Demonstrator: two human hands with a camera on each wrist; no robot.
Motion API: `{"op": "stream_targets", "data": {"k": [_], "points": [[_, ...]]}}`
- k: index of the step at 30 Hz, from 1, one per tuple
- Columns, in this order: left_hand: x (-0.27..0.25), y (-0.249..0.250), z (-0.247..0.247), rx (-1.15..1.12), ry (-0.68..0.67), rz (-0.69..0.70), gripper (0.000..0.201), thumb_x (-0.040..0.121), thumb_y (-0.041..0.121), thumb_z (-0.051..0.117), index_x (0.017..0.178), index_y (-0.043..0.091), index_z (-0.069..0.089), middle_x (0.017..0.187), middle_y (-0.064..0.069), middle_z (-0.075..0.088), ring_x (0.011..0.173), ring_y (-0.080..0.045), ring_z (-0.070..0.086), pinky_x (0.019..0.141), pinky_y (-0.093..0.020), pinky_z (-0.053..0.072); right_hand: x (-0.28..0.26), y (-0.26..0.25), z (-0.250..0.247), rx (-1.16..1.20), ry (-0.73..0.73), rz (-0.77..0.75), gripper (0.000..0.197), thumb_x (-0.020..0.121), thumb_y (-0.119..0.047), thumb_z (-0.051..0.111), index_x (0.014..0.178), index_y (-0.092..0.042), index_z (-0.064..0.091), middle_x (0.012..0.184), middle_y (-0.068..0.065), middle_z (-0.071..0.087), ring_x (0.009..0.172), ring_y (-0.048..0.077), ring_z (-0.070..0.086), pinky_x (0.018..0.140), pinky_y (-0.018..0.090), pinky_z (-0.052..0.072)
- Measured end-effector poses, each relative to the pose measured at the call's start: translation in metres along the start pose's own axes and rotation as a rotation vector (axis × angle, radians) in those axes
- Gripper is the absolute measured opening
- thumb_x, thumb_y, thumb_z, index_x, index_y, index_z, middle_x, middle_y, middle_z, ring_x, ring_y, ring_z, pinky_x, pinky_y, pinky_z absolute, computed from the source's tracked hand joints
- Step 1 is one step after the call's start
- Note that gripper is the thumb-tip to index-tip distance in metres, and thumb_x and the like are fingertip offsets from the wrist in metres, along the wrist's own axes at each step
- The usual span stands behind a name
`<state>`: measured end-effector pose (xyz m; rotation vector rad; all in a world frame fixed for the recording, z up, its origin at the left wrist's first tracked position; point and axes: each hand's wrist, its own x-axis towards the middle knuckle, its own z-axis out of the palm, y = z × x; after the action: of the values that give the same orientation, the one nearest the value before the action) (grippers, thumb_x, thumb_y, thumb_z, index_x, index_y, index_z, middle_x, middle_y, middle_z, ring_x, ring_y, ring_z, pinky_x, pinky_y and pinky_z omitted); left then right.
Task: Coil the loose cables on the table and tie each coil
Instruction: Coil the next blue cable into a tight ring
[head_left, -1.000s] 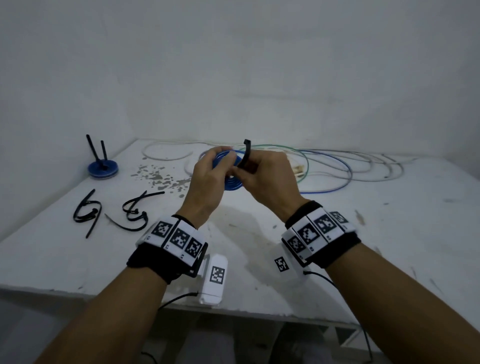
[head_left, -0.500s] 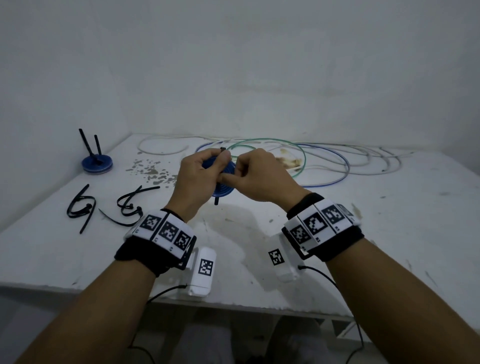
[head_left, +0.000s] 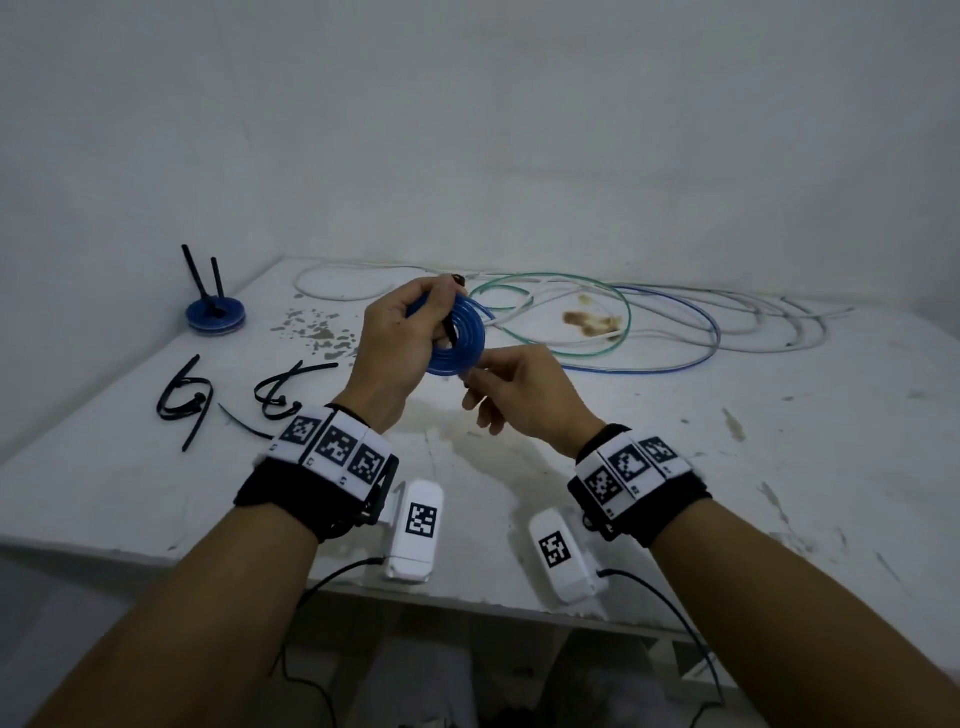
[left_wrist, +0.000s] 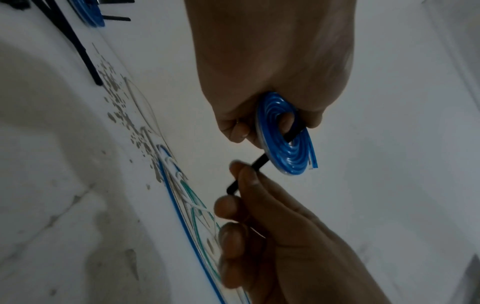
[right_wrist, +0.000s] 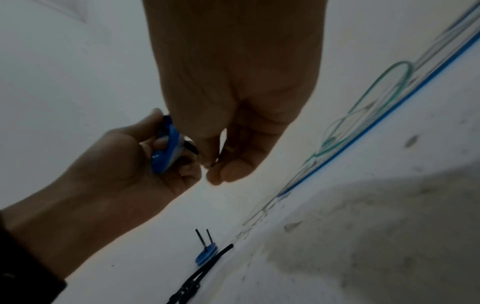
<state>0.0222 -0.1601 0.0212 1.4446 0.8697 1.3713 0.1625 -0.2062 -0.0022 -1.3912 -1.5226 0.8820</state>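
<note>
**Threading the tie through the blue coil**

I am holding the blue coil (head_left: 453, 336) up above the surface (head_left: 675, 441) with my left hand (head_left: 395, 348), its grip curling round the coil's edge. My right hand (head_left: 519, 400) is pinching the lower end of the black tie (left_wrist: 255, 164), which is passing through the coil's middle hole. Behind, loose cables (head_left: 649, 322) are lying tangled on the surface; a tied coil (head_left: 215, 314) and spare ties (head_left: 184, 400) are sitting far left.

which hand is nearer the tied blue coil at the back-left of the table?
Left. The left hand is up at mid-table, right of the tied blue coil; the right hand is further right.
</note>
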Motion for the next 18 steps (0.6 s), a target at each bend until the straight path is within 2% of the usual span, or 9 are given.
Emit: {"op": "stream_targets", "data": {"k": [3, 6, 8, 10, 12, 15, 18], "points": [[-0.002, -0.002, -0.010, -0.030, -0.075, -0.040, 0.029, 0.103, 0.023, 0.050, 0.086, 0.013, 0.072, 0.067, -0.006, 0.052, 0.056, -0.009, 0.042, 0.060, -0.020, 0.040, 0.006, 0.002, -0.002, 0.072, 0.142, -0.009, 0.016, 0.097, -0.003, 0.058, 0.103, 0.001, 0.072, 0.071, 0.012, 0.068, 0.051, 0.017, 0.061, 0.051, 0.028, 0.056], [-0.005, -0.004, -0.015, -0.030, -0.141, -0.079, 0.030, 0.102, 0.018, 0.047, 0.087, 0.008, 0.071, 0.076, -0.013, 0.057, 0.056, -0.010, 0.042, 0.060, -0.024, 0.040, 0.010, -0.002, -0.002, 0.196, 0.177, -0.037, 0.021, 0.095, 0.005, 0.055, 0.109, 0.004, 0.071, 0.092, 0.017, 0.074, 0.073, 0.018, 0.071, 0.064, 0.026, 0.058], [-0.006, -0.004, -0.017, -0.015, -0.184, -0.095, 0.029, 0.101, 0.016, 0.046, 0.089, 0.005, 0.071, 0.079, -0.014, 0.060, 0.057, -0.010, 0.042, 0.060, -0.024, 0.040, 0.011, -0.007, -0.002, 0.384, 0.181, -0.011, 0.025, 0.094, 0.006, 0.053, 0.114, 0.005, 0.067, 0.101, 0.018, 0.073, 0.084, 0.021, 0.072, 0.073, 0.029, 0.060], [-0.006, -0.005, -0.018, -0.014, -0.208, -0.102, 0.028, 0.101, 0.014, 0.046, 0.090, 0.004, 0.070, 0.078, -0.010, 0.062, 0.058, -0.011, 0.042, 0.059, -0.024, 0.041, 0.010, -0.011, -0.002, 0.503, 0.191, -0.011, 0.023, 0.093, 0.000, 0.062, 0.115, 0.004, 0.065, 0.099, 0.016, 0.074, 0.086, 0.023, 0.072, 0.078, 0.033, 0.060], [-0.007, -0.004, -0.019, -0.018, -0.219, -0.102, 0.028, 0.100, 0.012, 0.045, 0.089, 0.004, 0.069, 0.076, -0.005, 0.063, 0.058, -0.012, 0.042, 0.058, -0.022, 0.041, 0.011, -0.013, -0.002, 0.555, 0.183, -0.017, 0.024, 0.091, -0.006, 0.069, 0.114, 0.001, 0.065, 0.098, 0.015, 0.075, 0.085, 0.024, 0.073, 0.077, 0.032, 0.059], [-0.007, -0.004, -0.019, 0.016, -0.243, -0.116, 0.029, 0.100, 0.012, 0.045, 0.087, 0.005, 0.069, 0.075, -0.006, 0.062, 0.058, -0.012, 0.043, 0.059, -0.022, 0.042, 0.012, -0.015, -0.002, 0.511, 0.172, -0.055, 0.016, 0.089, -0.007, 0.070, 0.105, -0.005, 0.071, 0.093, 0.014, 0.076, 0.082, 0.023, 0.072, 0.074, 0.029, 0.058], [-0.005, -0.006, -0.022, 0.040, -0.281, -0.171, 0.035, 0.102, 0.023, 0.044, 0.087, 0.005, 0.071, 0.072, -0.008, 0.058, 0.056, -0.011, 0.042, 0.061, -0.025, 0.041, 0.013, -0.014, -0.004, 0.426, 0.169, -0.104, 0.007, 0.088, -0.003, 0.070, 0.092, -0.008, 0.074, 0.083, 0.009, 0.075, 0.074, 0.018, 0.072, 0.068, 0.024, 0.056]]}}
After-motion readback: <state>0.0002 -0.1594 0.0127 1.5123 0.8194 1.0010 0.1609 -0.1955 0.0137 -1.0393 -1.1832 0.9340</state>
